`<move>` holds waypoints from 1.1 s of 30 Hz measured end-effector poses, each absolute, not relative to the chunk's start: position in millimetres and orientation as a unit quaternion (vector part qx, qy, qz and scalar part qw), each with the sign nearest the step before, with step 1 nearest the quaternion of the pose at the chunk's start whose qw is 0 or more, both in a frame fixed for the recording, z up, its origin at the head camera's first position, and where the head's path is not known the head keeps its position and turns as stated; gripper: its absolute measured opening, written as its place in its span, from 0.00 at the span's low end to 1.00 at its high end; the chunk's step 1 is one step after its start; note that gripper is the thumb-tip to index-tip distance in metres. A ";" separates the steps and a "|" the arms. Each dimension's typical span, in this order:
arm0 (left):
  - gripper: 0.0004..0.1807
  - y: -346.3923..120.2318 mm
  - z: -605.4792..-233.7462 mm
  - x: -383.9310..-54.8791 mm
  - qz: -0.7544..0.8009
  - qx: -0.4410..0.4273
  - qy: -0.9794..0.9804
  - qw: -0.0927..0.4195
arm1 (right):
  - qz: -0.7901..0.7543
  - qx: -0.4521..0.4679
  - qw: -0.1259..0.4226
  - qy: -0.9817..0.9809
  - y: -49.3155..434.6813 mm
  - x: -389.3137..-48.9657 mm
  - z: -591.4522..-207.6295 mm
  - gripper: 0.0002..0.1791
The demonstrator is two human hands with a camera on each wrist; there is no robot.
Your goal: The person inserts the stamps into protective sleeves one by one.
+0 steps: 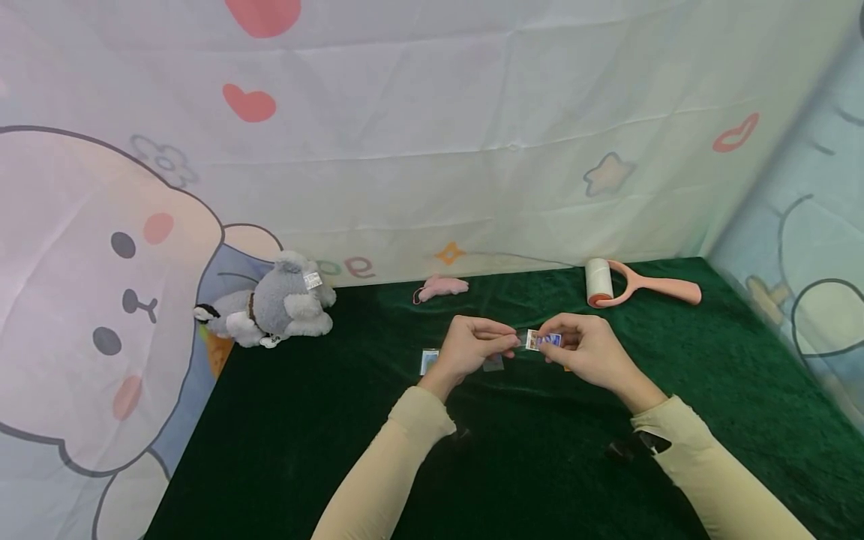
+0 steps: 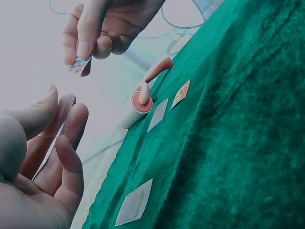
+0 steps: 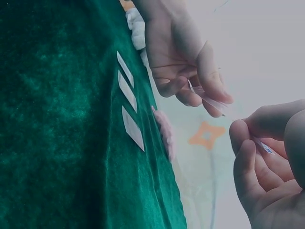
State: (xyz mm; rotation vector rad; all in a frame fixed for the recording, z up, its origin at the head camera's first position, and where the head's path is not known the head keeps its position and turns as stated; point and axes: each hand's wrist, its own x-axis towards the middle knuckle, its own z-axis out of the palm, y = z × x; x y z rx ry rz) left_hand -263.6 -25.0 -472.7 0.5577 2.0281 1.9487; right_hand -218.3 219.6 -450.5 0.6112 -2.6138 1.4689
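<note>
Over the table, my left hand [image 1: 475,349] pinches a small clear plastic sleeve [image 2: 66,110] between thumb and fingers. Facing it, my right hand [image 1: 589,349] pinches a small printed card [image 1: 532,340] with blue and brown colours. In the head view the card's near end points at the sleeve; a gap separates them in the left wrist view. Part of the card is hidden by the right fingers. Below the hands, a small card [image 1: 428,361] lies at left on the green cloth, and a darker flat piece [image 1: 493,364] lies partly behind the left hand.
An orange-patterned card [image 2: 180,95] lies on the green cloth [image 1: 304,450], beside a pale flat piece [image 2: 157,115]. Along the back are a grey-white plush animal [image 1: 280,300], a pink plush toy [image 1: 442,287] and a lint roller [image 1: 599,283] with a pink handle. A printed curtain [image 1: 418,97] hangs behind.
</note>
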 end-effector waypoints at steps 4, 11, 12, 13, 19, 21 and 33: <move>0.11 -25.2 -472.4 -263.3 0.669 0.197 0.705 0.132 | 0.479 0.202 0.043 -0.853 220.1 -218.8 -451.7 0.07; 0.12 -25.7 -473.2 -263.8 0.670 0.207 0.701 0.135 | 0.480 0.206 0.045 -0.852 220.0 -218.6 -452.3 0.07; 0.11 -25.7 -473.5 -264.0 0.671 0.207 0.699 0.136 | 0.480 0.207 0.046 -0.851 219.9 -218.5 -452.3 0.07; 0.11 -25.8 -473.7 -264.0 0.672 0.207 0.698 0.137 | 0.480 0.208 0.047 -0.851 219.9 -218.5 -452.4 0.07; 0.10 -25.4 -474.3 -264.3 0.673 0.214 0.695 0.134 | 0.476 0.218 0.052 -0.850 220.4 -218.7 -452.0 0.07; 0.10 -25.3 -474.5 -264.5 0.671 0.218 0.696 0.133 | 0.473 0.220 0.053 -0.851 220.6 -218.9 -451.8 0.07; 0.09 -24.4 -475.0 -264.9 0.669 0.223 0.697 0.133 | 0.465 0.223 0.051 -0.855 221.5 -219.8 -451.5 0.06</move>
